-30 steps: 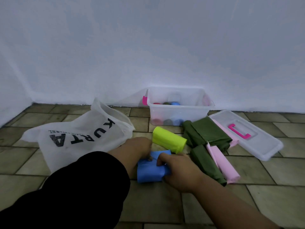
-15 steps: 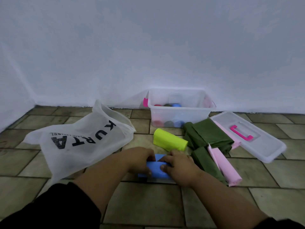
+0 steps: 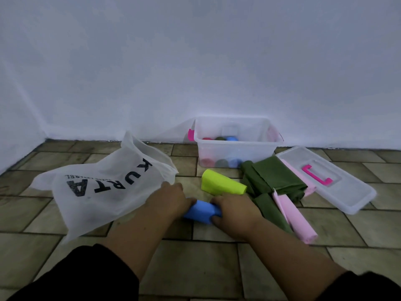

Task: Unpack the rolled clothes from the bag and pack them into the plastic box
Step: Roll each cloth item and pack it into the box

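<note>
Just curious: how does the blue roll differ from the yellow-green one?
The left hand and right hand grip the blue roll's ends; the yellow-green roll lies untouched. The blue roll sits nearer the person, the yellow-green roll nearer the plastic box. Both are rolled cloth, outside the box.

The blue roll [image 3: 200,211], lime-yellow roll [image 3: 221,184], olive-green cloths [image 3: 277,177] and pale pink cloths [image 3: 297,220] are all plain. The bag [image 3: 97,192] is white with black lettering. The plastic box [image 3: 249,151] and lid [image 3: 351,192] are clear, the lid's handle [image 3: 314,176] hot pink.
</note>
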`<state>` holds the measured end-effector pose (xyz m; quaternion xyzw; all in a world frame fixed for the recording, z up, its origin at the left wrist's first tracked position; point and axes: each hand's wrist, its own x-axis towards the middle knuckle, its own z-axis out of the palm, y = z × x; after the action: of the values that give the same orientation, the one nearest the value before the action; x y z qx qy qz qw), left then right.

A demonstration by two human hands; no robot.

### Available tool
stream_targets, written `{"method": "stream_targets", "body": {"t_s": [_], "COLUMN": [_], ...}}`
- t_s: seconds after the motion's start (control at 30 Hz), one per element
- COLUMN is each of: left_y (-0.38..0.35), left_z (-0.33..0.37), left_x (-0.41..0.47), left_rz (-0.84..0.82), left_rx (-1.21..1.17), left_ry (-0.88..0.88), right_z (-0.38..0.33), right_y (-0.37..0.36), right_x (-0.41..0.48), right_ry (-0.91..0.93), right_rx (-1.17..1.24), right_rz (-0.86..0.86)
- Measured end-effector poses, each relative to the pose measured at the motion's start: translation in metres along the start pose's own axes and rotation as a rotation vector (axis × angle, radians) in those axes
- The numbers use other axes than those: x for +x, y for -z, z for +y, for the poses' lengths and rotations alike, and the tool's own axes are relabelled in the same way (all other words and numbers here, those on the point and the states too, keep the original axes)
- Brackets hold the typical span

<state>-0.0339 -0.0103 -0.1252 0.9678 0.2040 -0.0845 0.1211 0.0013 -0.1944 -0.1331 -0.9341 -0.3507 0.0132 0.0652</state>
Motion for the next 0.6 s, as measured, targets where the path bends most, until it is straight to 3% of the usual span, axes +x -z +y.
{"method": "stream_targets", "body": {"t_s": [0.17, 0.43, 0.6], "left_y": [-0.017, -0.024, -0.012], "left_z": [0.014, 0.031, 0.042], "left_x": [-0.006, -0.018, -0.016], "left_rz": [-0.082, 0.069, 0.072], "left_rx": [-0.460, -0.896, -1.013], "left_ry": [0.092, 0.084, 0.000], "right_z": [-0.005, -0.015, -0.004], "right_y": [-0.002, -0.010, 0.006], "right_x": [0.002, -0.018, -0.012], "right_ry": [-0.228, -0.303, -0.458], "right_rx": [0.379, 0.879, 1.483], "right_rz": [-0.148, -0.117, -0.231]}}
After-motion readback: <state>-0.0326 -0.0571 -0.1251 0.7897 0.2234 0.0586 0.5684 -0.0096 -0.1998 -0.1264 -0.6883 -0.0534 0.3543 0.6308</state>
